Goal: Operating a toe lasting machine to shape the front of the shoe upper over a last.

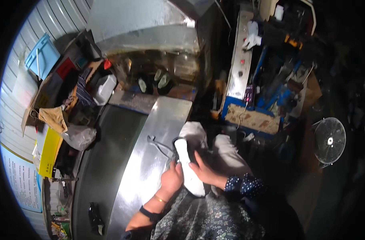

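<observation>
Setting: dim, crowded workshop with a corrugated metal wall (66,16) at the left and a long stainless-steel surface (150,136) running up the middle of the view, its sheet bright where the light falls and darker along its left half.

Item in hand: white shoe sole (188,168), long and narrow, held on end over the near right edge of the surface, in front of the person's lap. The left hand (171,179) is closed round its left side, fingers wrapped; the right hand (204,171) clasps its right side, thumb lying across the white face. Both hold it firmly (how tightly cannot be told). A gold bangle and a dark wristband sit on the left wrist; the right arm wears a dark dotted sleeve (243,186). A floral garment (208,220) fills the lower edge.

Just beside: a bent wire piece (158,143) lies on the surface, close to the upper end of the sole. Two pale trouser knees (226,150) show beyond the hands.

Further out, left: clear plastic bag (79,136), yellow box (49,152), tan cloth (54,118), white container (104,89), light-blue tray (42,56) leaning at the wall, blue poster (20,182) lower down. A small dark object (95,218) rests on the surface's near left.

Further out, right: a blue machine frame (270,94) with a pale metal panel (240,64) carrying buttons, and a round fan (329,141) standing on the dark floor.
</observation>
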`<state>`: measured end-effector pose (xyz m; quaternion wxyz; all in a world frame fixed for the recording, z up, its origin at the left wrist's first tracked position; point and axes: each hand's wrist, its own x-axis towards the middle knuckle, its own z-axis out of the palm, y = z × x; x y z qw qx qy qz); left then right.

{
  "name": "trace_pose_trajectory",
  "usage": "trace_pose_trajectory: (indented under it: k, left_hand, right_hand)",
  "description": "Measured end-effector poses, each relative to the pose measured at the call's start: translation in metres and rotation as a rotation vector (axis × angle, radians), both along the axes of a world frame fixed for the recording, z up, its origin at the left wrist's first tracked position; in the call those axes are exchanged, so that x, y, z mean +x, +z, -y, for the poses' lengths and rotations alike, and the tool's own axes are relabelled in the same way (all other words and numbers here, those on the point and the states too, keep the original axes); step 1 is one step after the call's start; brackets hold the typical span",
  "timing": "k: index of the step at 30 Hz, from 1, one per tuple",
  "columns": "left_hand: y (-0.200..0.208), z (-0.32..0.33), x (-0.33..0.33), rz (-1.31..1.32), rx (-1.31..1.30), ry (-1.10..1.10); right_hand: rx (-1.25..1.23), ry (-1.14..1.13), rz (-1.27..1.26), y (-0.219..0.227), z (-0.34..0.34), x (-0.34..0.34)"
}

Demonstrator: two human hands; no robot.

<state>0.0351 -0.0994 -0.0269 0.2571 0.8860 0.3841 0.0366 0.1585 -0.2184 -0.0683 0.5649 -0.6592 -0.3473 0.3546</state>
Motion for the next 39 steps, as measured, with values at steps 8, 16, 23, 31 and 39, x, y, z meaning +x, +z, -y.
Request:
trace_pose_trajectory:
  k: [8, 16, 23, 31, 39]
  left_hand:
    - [0.000, -0.056, 0.014, 1.009, -1.257, 0.457]
    - [0.050, 0.008, 0.077, 0.845, -1.482, 0.442]
    - [0.026, -0.006, 0.063, 0.473, 0.057, -0.708]
    - [-0.041, -0.014, 0.041, 0.461, 0.166, -0.663]
    - [-0.040, -0.016, 0.055, 0.487, 0.171, -0.700]
  right_hand:
    - [0.153, 0.231, -0.256, 0.063, -0.042, 0.025]
    - [0.143, 0.096, 0.035, 0.101, 0.047, 0.055]
    - [0.204, -0.326, 0.168, 0.176, 0.155, 0.163]
    - [-0.123, -0.948, 0.971, 0.232, 0.198, 0.389]
    - [-0.352, -0.949, 0.900, 0.223, 0.225, 0.479]
